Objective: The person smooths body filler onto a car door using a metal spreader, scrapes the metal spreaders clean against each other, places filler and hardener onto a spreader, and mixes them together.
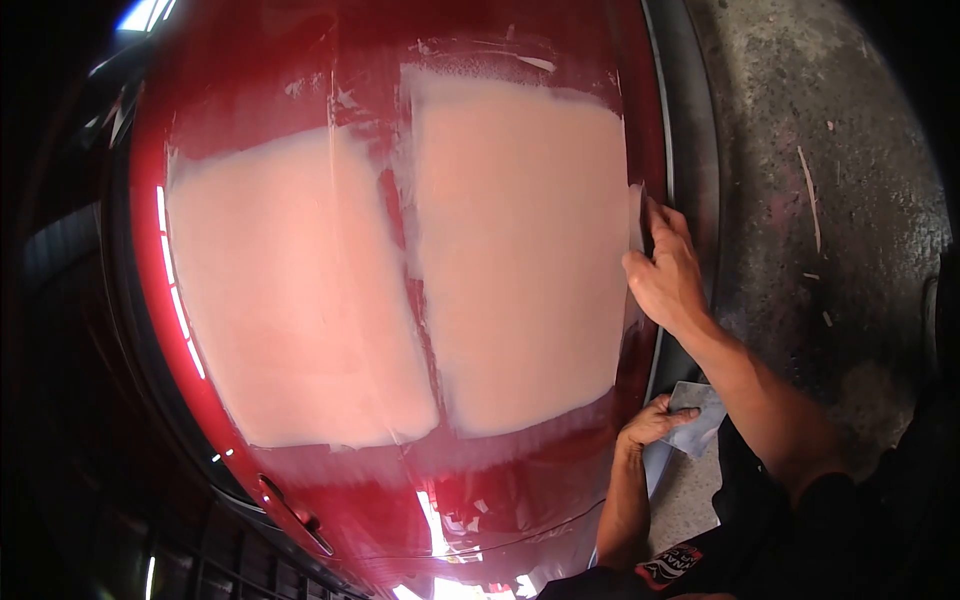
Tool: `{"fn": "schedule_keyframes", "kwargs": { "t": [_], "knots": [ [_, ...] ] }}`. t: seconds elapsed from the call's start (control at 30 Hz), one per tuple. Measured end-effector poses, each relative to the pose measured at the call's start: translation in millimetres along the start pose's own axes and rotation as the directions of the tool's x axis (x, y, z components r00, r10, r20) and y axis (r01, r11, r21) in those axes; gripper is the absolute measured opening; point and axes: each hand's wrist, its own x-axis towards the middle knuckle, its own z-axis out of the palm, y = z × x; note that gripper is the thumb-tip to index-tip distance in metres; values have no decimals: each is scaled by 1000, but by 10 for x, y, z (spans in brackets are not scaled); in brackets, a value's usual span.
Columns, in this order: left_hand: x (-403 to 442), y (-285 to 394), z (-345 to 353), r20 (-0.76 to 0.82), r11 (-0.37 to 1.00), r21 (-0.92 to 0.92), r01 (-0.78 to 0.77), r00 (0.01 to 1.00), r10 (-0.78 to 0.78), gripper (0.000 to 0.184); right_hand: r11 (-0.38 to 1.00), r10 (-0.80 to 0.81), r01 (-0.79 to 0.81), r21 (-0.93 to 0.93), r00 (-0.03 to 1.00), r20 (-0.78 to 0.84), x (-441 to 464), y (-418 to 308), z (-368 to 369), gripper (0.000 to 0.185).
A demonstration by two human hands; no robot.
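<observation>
A glossy red car body panel [520,490] fills the view, with two large patches of pinkish-beige filler on it: a left patch [290,300] and a right patch [520,250]. At the panel's right edge, my right hand [668,265] grips a thin, flat spreader [637,220] held against the red surface beside the right patch. The fingers partly cover that tool. Lower down, my left hand [655,422] pinches a greyish flat square plate [697,420] between thumb and fingers, off the panel.
A dark trim strip [695,150] runs along the panel's right edge. Beyond it lies a stained concrete floor [820,130] with pale scraps. A red door handle [295,515] sticks out at the lower left. Dark window glass [70,280] borders the left side.
</observation>
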Motion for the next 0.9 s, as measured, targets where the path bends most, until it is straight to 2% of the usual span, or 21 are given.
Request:
{"fn": "schedule_keyframes", "kwargs": {
  "t": [0.07, 0.13, 0.2, 0.27, 0.33, 0.4, 0.43, 0.47, 0.53, 0.57, 0.67, 0.8, 0.9],
  "knots": [
    [-16, 7, -27, 17, 1000, -6, -4, 1000, 4, 22, 1000, -10, 11, -21, 999, 45, -28, -32, 21, 67],
    [8, -22, -42, 38, 1000, -21, -8, 999, 9, 23, 990, -66, 76, -119, 994, 87, -65, -107, 32, 69],
    [17, -60, -34, 32, 999, 4, -41, 999, 41, 24, 990, -80, 88, -107, 994, 74, -176, -163, -29, 68],
    [-9, -83, -22, 22, 997, -31, -66, 998, 67, 24, 988, -148, 145, 51, 988, 46, -256, -152, -131, 66],
    [11, -92, -17, 11, 993, -72, -97, 995, 98, 24, 975, -137, 157, 157, 982, -132, -249, -61, -194, 60],
    [18, -55, -37, 44, 1000, 1, -24, 999, 24, 24, 993, -23, 36, 112, 994, -107, -71, 63, -233, 54],
    [21, -43, -41, 43, 1000, 4, -27, 999, 27, 24, 974, 109, -100, 202, 993, -35, 12, 82, -236, 50],
    [17, -36, -37, 39, 1000, 7, -11, 999, 11, 23, 974, 107, -97, 204, 994, -35, 68, 77, -227, 50],
    [12, -45, -38, 37, 1000, 10, 7, 999, -7, 23, 846, 323, -343, 408, 939, 118, 125, 75, -200, 45],
    [18, -51, -42, 51, 1000, -8, 7, 999, -6, 23, 846, 323, -343, 408, 939, 119, 126, 81, -183, 45],
    [11, -51, -44, 60, 1000, -11, -10, 998, 10, 23, 957, 53, -56, 286, 998, 20, 111, 94, -125, 49],
    [7, -35, -26, 54, 1000, -8, -10, 998, 11, 23, 958, -20, 4, 286, 998, 52, 82, 82, -159, 51],
    [7, -31, -34, 55, 1000, 2, 2, 999, -2, 23, 978, -168, 164, 131, 985, 24, -12, 87, -118, 55]
  ]
}}
